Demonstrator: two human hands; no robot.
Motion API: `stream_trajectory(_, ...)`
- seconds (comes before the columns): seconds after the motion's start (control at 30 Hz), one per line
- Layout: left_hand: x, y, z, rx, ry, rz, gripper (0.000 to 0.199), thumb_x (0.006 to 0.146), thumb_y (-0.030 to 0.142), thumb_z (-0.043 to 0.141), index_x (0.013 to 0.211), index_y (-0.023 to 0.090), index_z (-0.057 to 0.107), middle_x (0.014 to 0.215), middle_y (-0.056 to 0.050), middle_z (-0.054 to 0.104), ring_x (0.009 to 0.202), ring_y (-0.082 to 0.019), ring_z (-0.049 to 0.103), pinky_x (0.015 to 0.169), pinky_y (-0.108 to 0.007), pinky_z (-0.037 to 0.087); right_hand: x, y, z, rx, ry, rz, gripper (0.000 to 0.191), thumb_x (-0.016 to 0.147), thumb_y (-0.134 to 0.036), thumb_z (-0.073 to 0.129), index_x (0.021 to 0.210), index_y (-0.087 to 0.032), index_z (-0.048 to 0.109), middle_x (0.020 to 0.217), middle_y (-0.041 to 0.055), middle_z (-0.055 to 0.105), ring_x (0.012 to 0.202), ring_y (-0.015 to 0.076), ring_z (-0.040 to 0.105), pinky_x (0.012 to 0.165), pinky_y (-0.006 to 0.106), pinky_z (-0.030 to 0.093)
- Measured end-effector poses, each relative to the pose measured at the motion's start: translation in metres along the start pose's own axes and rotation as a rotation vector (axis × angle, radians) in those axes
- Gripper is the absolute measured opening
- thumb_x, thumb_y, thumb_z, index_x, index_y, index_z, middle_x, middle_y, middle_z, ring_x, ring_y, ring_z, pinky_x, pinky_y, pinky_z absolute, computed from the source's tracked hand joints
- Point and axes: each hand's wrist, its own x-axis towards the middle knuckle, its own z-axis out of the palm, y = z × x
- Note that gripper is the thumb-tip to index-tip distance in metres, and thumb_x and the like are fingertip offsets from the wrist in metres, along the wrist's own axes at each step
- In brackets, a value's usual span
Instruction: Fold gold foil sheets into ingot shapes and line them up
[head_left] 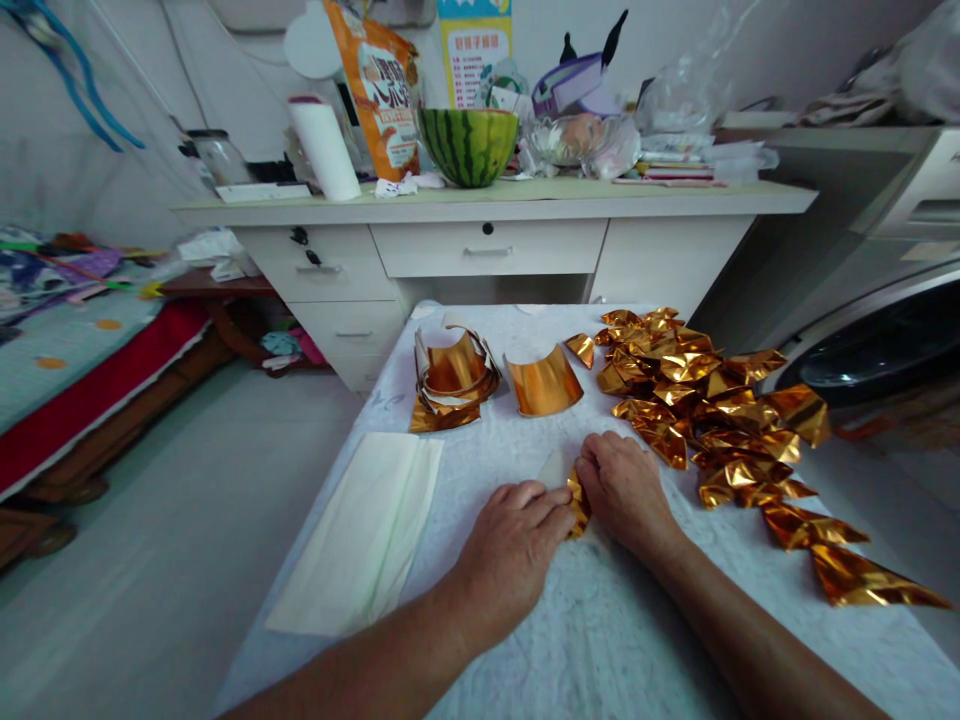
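Between my two hands, on the cloth-covered table, lies a small piece of gold foil paper. My left hand presses its fingers together against the foil's left side. Curled over the right side is my right hand, its fingertips hidden. A pale paper corner shows just beyond the left fingers. Farther back stand a single curved gold foil sheet and, left of it, a stack of curled gold foil sheets. Folded gold foil pieces form a heap to the right.
A cream paper stack lies at the table's left. Behind the table is a white desk with drawers, holding a watermelon half, an orange snack bag and a paper roll. A washing machine stands at right, a bed at left.
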Motion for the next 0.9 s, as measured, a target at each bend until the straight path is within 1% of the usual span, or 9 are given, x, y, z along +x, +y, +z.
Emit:
stream_trajectory(0.1, 0.0, 0.001, -0.001, 0.002, -0.005, -0.009, 0.019, 0.094, 0.017, 0.057, 0.112, 0.022, 0.059, 0.13, 0.001, 0.062, 0.111, -0.02, 0.054, 0.092, -0.038, 0.047, -0.002, 0.003, 0.0, 0.048, 0.0, -0.008, 0.017, 0.093, -0.023, 0.046, 0.082, -0.02, 0.058, 0.083, 0.0051, 0.061, 0.081, 0.0222, 0.054, 0.068, 0.032, 0.027)
stream_trajectory(0.2, 0.001, 0.001, -0.003, 0.002, -0.009, -0.01, 0.02, 0.094, 0.018, 0.057, 0.113, 0.022, 0.059, 0.129, 0.001, 0.062, 0.111, -0.02, 0.054, 0.092, -0.038, 0.047, -0.005, 0.005, 0.0, 0.088, 0.013, -0.033, 0.016, 0.091, -0.032, 0.051, 0.084, -0.02, 0.058, 0.084, 0.0051, 0.061, 0.083, 0.0235, 0.053, 0.07, 0.033, 0.028)
stream_trajectory(0.27, 0.001, 0.002, -0.003, 0.002, -0.013, -0.009, 0.02, 0.094, 0.017, 0.056, 0.113, 0.022, 0.059, 0.128, 0.0, 0.063, 0.11, -0.02, 0.055, 0.091, -0.038, 0.047, -0.007, 0.004, 0.0, 0.071, 0.022, -0.04, 0.016, 0.09, -0.035, 0.054, 0.085, -0.02, 0.057, 0.085, 0.0054, 0.061, 0.084, 0.0245, 0.053, 0.071, 0.033, 0.028)
stream_trajectory(0.4, 0.001, 0.001, -0.002, 0.013, -0.013, -0.012, 0.022, 0.094, 0.015, 0.056, 0.114, 0.021, 0.059, 0.128, -0.001, 0.063, 0.11, -0.021, 0.055, 0.09, -0.038, 0.047, -0.006, -0.001, 0.0, -0.009, 0.011, -0.018, 0.015, 0.09, -0.033, 0.054, 0.085, -0.02, 0.058, 0.086, 0.006, 0.061, 0.084, 0.0251, 0.053, 0.071, 0.034, 0.028)
stream_trajectory(0.57, 0.0, -0.001, 0.003, 0.011, -0.017, -0.009, 0.02, 0.095, 0.018, 0.055, 0.114, 0.022, 0.058, 0.127, 0.0, 0.063, 0.11, -0.021, 0.054, 0.092, -0.039, 0.047, -0.002, -0.004, -0.001, -0.057, -0.005, -0.006, 0.012, 0.091, -0.031, 0.055, 0.088, -0.02, 0.06, 0.087, 0.0063, 0.062, 0.085, 0.0249, 0.055, 0.07, 0.034, 0.028)
stream_trajectory(0.73, 0.001, 0.0, 0.002, 0.026, -0.013, -0.006, 0.022, 0.094, 0.018, 0.056, 0.116, 0.022, 0.057, 0.127, 0.001, 0.063, 0.11, -0.021, 0.054, 0.092, -0.039, 0.047, -0.006, 0.005, -0.004, 0.024, -0.06, -0.057, 0.009, 0.09, -0.028, 0.056, 0.095, -0.021, 0.061, 0.093, 0.0066, 0.061, 0.09, 0.0264, 0.054, 0.075, 0.035, 0.032)
stream_trajectory(0.9, 0.002, 0.003, -0.005, 0.024, -0.02, -0.007, 0.026, 0.094, 0.016, 0.056, 0.119, 0.022, 0.056, 0.127, 0.001, 0.063, 0.109, -0.021, 0.055, 0.09, -0.038, 0.047, -0.012, 0.018, -0.007, 0.126, -0.108, -0.154, 0.02, 0.087, -0.026, 0.059, 0.106, -0.021, 0.058, 0.103, 0.0092, 0.06, 0.095, 0.0277, 0.052, 0.083, 0.04, 0.036)
